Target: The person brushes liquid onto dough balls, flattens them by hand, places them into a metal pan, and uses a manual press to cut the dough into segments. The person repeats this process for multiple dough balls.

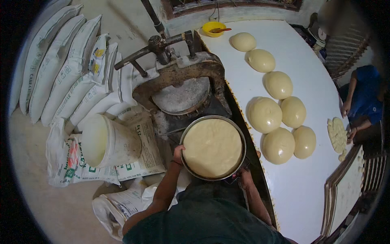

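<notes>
A round metal pan (pixel 243 152) filled with a flat disc of dough (pixel 212 148) is in front of my body. My left hand (pixel 179 153) grips its left rim, with the fingers partly hidden. My right hand (pixel 244 177) is at the pan's lower right edge, and its fingers are partly out of sight. Just beyond the pan stands a cast-metal dough press (pixel 179 70) with a lever handle and a round floured plate (pixel 182 94). Several smooth dough balls (pixel 265 114) lie on the white table to the right.
The white table (pixel 295 195) runs along my right, with a yellow bowl (pixel 214 29) at its far end. A co-worker (pixel 367 97) handles small dough pieces (pixel 337 135) opposite, near stacked trays (pixel 344 189). Flour sacks (pixel 64 70) and a white plastic bucket (pixel 112 141) stand at left.
</notes>
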Motion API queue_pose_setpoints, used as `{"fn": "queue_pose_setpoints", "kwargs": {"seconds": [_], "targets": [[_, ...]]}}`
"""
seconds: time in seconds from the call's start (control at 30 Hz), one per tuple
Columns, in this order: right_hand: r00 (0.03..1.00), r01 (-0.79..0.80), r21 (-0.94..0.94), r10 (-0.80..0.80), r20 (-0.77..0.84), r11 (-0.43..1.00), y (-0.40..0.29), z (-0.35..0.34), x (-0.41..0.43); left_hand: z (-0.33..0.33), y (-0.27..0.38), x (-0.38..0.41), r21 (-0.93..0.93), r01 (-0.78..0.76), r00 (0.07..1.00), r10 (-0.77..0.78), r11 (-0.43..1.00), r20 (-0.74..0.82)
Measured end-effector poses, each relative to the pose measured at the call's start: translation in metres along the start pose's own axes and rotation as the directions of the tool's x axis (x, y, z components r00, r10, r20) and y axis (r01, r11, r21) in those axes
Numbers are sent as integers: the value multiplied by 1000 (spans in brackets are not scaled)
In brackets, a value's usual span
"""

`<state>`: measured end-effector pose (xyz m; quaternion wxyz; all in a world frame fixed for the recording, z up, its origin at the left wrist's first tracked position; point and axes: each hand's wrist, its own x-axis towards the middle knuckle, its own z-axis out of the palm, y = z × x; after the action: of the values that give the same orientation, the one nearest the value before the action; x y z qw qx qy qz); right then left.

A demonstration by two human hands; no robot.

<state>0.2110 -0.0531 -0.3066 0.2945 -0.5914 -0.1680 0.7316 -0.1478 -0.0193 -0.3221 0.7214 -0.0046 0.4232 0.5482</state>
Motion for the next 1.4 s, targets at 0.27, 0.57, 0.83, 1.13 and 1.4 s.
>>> {"fn": "queue_pose_setpoints", "kwargs": {"seconds": [0.27, 0.57, 0.83, 1.13, 1.4], "targets": [[948, -265, -52, 270, 167, 963, -29, -4, 44, -27, -5, 56, 151, -426, 885, 445, 892, -137], [837, -398, 276, 222, 500, 875, -19, 131, 116, 37, 109, -54, 748, -458, 412, 861, 480, -300], [744, -523, 375, 195, 640, 765, -104, 242, 138, 138, 297, -114, 761, -618, 118, 934, -196, 336], [747, -18, -687, 467, 474, 726, -157, 214, 94, 208, 390, -47, 542, -84, 366, 480, -836, 797], [198, 968, 31, -838, 508, 247, -554, 480, -28, 188, 398, -48, 624, -199, 452, 494, -756, 743]]}}
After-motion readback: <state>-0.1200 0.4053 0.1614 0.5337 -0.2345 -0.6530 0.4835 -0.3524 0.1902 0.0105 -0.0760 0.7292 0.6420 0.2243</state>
